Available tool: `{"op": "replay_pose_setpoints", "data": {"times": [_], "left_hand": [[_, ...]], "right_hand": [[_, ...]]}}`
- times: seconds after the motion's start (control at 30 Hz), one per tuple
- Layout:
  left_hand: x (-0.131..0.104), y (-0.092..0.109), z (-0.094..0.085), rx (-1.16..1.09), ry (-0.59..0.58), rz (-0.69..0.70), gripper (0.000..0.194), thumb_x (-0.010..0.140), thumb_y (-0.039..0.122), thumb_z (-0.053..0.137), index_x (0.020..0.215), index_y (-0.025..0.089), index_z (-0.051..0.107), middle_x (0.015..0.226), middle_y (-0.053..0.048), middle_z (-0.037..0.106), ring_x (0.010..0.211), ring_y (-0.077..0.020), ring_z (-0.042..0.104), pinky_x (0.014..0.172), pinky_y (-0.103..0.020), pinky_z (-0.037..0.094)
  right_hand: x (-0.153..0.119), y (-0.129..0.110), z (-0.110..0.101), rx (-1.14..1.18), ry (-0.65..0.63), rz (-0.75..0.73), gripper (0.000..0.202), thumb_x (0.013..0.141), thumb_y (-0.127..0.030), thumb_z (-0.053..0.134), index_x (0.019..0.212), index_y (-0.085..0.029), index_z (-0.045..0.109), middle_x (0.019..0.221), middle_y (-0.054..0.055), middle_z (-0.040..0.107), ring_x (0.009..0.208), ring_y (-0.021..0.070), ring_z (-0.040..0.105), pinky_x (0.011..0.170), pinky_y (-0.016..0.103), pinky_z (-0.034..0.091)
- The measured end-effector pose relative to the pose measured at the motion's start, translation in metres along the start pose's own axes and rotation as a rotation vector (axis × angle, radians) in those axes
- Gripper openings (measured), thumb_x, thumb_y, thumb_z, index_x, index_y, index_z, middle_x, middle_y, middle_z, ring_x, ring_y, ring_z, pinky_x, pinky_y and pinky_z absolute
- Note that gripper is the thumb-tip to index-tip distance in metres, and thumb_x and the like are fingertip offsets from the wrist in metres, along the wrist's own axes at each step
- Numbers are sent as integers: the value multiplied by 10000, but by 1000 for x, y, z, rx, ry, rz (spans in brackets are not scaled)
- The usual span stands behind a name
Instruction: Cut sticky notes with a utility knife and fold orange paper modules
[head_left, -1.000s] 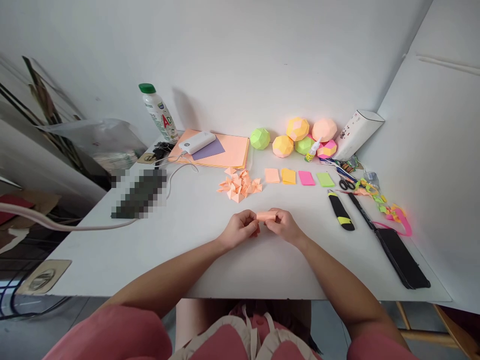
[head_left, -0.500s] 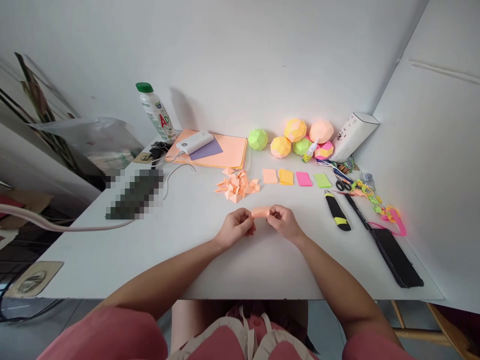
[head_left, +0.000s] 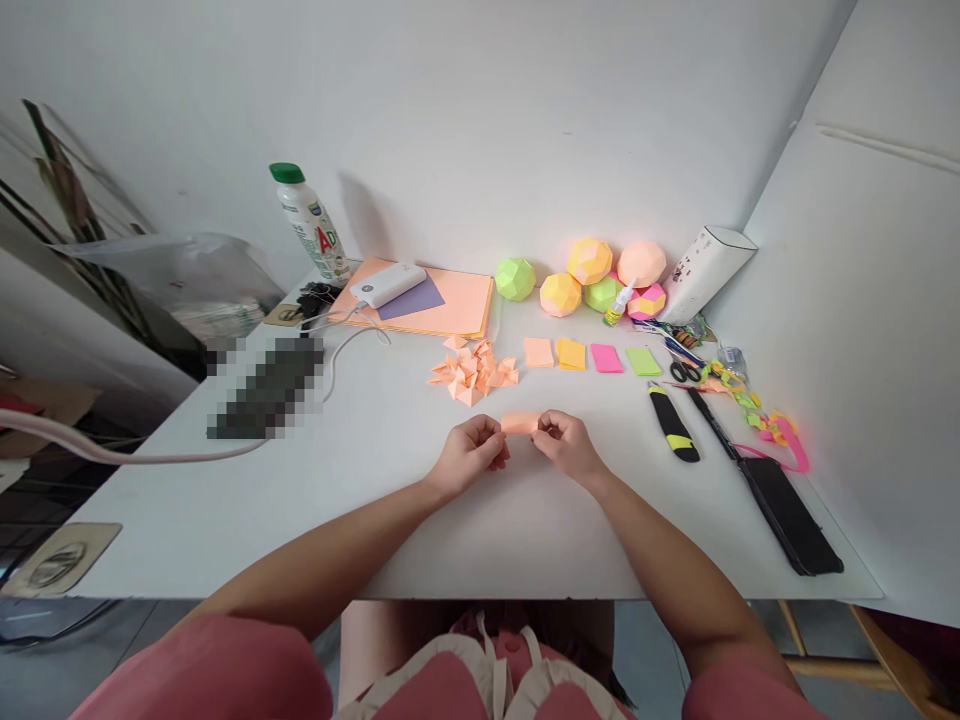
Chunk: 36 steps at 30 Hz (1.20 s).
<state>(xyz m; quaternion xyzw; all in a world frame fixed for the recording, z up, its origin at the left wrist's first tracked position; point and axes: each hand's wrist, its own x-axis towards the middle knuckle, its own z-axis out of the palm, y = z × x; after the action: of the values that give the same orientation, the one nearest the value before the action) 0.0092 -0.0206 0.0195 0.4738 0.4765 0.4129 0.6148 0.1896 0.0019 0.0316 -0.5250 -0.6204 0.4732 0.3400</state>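
A small strip of peach paper (head_left: 520, 424) is stretched between my two hands, just above the white desk. My left hand (head_left: 474, 453) pinches its left end. At its right end, my right hand (head_left: 568, 446) grips it between thumb and fingers. The fingertips cover both ends of the paper. Just beyond my hands lies a pile of folded peach paper pieces (head_left: 472, 372). To the right of the pile, small stacks of peach (head_left: 538, 352), orange (head_left: 571, 354), pink (head_left: 607, 358) and green paper (head_left: 643, 361) sit in a row.
Faceted paper balls (head_left: 589, 262) stand against the wall, with a small glue bottle (head_left: 619, 303) among them. A utility knife (head_left: 673, 424), scissors (head_left: 685, 372) and a black case (head_left: 791, 515) lie right. Larger peach sheets (head_left: 465, 305), a power bank (head_left: 388, 286) and a bottle (head_left: 311, 228) are left.
The camera view has shifted very slightly. Both hands keep their hold on the peach paper strip, which looks a little flatter now.
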Motion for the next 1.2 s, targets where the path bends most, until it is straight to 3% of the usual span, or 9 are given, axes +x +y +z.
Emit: {"op": "replay_pose_setpoints", "data": {"times": [0.43,0.8,0.97,1.2], "left_hand": [[2,-7,-2,-26,36,19,136,755,304,558,742,186,492,627,7,623,563,-127,572,566,-266,462],[1,-3,-1,-58,79,51,242,786,402,571,790,174,489,683,-13,622,596,-131,583,568,-274,474],[2,-3,0,-96,-9,48,368,805,519,548,928,178,487,786,-29,642,607,-137,604,559,-285,491],[4,-3,0,-120,-60,3,417,805,584,517,828,167,502,691,-17,626,523,-132,593,511,-275,477]], "right_hand": [[-1,1,3,5,-3,5,138,641,-229,536,581,-202,415,571,-54,405,518,92,369,474,232,292],[-2,1,5,34,12,12,163,644,-239,530,567,-201,392,551,-63,385,504,84,361,454,219,285],[-1,5,5,-1,3,-19,130,656,-254,548,601,-196,446,573,-54,441,523,92,401,488,227,336],[-2,5,8,-44,-38,-70,138,685,-273,566,621,-193,474,588,-45,466,527,93,427,486,226,357]]}}
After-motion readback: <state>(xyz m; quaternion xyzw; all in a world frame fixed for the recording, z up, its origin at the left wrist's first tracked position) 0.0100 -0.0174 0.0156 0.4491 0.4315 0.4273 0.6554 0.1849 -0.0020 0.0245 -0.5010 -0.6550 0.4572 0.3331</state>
